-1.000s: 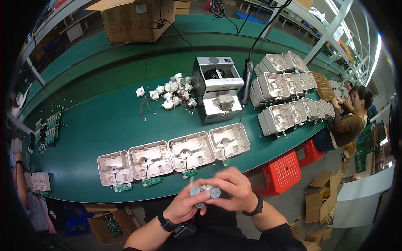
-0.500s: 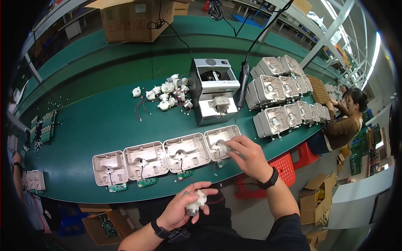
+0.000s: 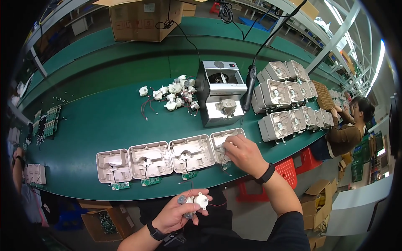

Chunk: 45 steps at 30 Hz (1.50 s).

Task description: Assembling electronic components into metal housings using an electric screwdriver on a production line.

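Note:
My left hand (image 3: pixel 178 213), palm up below the table's edge, is closed around small white motor units (image 3: pixel 201 201) with grey ends and thin wires trailing off them. My right hand (image 3: pixel 245 154) reaches into the rightmost open white plastic housing (image 3: pixel 227 133). Its fingers are pinched on a small whitish part, mostly hidden behind them; it appears to be another motor unit. Three more open housings (image 3: pixel 150 161) stand in a row to the left. Along the near side, each housing has a green circuit board (image 3: pixel 121 185) on a short cable.
Loose white motor units (image 3: pixel 173 94) lie heaped beside a grey-black machine (image 3: pixel 222 94). A black electric screwdriver (image 3: pixel 250 88) hangs on its cord. Stacked housings (image 3: pixel 278 125) fill the right, where a co-worker (image 3: pixel 349 125) sits. Circuit boards (image 3: pixel 48 123) lie far left; red stools (image 3: pixel 284 173) stand below.
My right hand has pressed further into the rightmost housing, now covering the part there. My left hand has turned the motor units, so a round white face shows. The view has shifted slightly.

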Each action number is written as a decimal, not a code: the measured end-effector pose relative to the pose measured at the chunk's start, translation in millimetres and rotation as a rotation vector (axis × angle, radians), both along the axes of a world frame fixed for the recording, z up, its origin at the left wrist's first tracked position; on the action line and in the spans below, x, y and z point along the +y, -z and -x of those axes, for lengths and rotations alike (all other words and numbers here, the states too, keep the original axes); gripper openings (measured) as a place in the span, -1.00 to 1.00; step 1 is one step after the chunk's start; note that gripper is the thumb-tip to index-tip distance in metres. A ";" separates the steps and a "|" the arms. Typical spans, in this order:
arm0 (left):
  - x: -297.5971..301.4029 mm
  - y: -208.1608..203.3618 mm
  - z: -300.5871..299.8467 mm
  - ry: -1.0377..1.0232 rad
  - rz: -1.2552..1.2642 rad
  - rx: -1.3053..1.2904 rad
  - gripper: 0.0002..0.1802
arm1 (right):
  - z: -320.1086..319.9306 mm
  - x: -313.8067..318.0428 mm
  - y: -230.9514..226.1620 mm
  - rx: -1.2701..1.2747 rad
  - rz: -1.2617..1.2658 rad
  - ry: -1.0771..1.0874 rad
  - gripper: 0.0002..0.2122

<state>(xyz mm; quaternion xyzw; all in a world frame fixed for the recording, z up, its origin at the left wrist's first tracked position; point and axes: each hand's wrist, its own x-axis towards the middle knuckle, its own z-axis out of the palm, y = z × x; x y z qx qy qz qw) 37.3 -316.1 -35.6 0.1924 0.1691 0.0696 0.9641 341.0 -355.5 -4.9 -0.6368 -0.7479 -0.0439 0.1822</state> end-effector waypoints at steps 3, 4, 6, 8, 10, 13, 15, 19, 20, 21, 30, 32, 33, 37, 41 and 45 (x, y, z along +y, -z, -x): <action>1.4 -2.2 -2.8 -0.027 -0.018 0.017 -0.57 | 1.2 -2.0 -1.7 -0.014 0.013 0.015 -0.73; 0.9 -2.1 -3.7 -0.052 -0.034 0.018 -0.57 | 0.3 -2.8 -4.7 -0.046 -0.001 0.021 -0.72; -0.7 -0.9 -2.6 -0.108 -0.066 0.026 -0.58 | 3.5 -6.0 -10.6 -0.105 -0.027 0.027 -0.71; -2.3 1.7 1.2 -0.132 -0.087 0.035 -0.57 | 18.7 -17.6 -21.9 0.026 -0.044 0.013 -0.69; -1.9 5.6 2.7 -0.180 -0.150 0.025 -0.55 | 35.9 -28.3 -38.2 0.261 -0.097 -0.012 -0.66; -0.6 12.9 0.3 -0.228 -0.066 0.012 -0.54 | 80.9 -32.1 -52.3 0.383 -0.028 -0.198 -0.61; -2.2 11.2 0.0 -0.250 -0.029 -0.004 -0.53 | 101.1 -30.6 -41.8 0.346 -0.058 -0.206 -0.61; -4.7 2.9 5.1 -0.275 -0.036 0.038 -0.51 | 114.2 -24.7 -34.3 0.337 -0.074 -0.246 -0.60; -3.5 -1.6 5.7 -0.268 -0.098 0.070 -0.52 | 114.0 -22.7 -34.4 0.399 -0.033 -0.250 -0.60; -1.7 -6.9 6.0 -0.261 -0.159 0.104 -0.53 | 114.0 -21.3 -34.4 0.461 0.008 -0.254 -0.59; 2.0 -3.2 16.7 -0.412 -0.344 0.166 -0.65 | 124.6 -13.9 -24.7 0.457 -0.009 -0.287 -0.55; 0.5 -3.1 14.2 -0.446 -0.323 0.168 -0.66 | 129.7 -13.8 -20.4 0.435 -0.133 -0.208 -0.57; -0.9 -3.0 12.5 -0.477 -0.303 0.174 -0.67 | 131.5 -14.5 -19.1 0.423 -0.196 -0.167 -0.58; -6.8 -6.2 7.1 -0.559 -0.235 0.172 -0.71 | 139.2 -18.3 -18.7 0.346 -0.268 -0.148 -0.64; -12.1 -9.4 4.7 -0.606 -0.166 0.164 -0.73 | 145.3 -19.6 -14.5 0.301 -0.309 -0.149 -0.68; -10.4 -10.2 5.3 -0.631 -0.106 0.155 -0.74 | 150.4 -10.5 -17.7 0.316 -0.307 -0.090 -0.68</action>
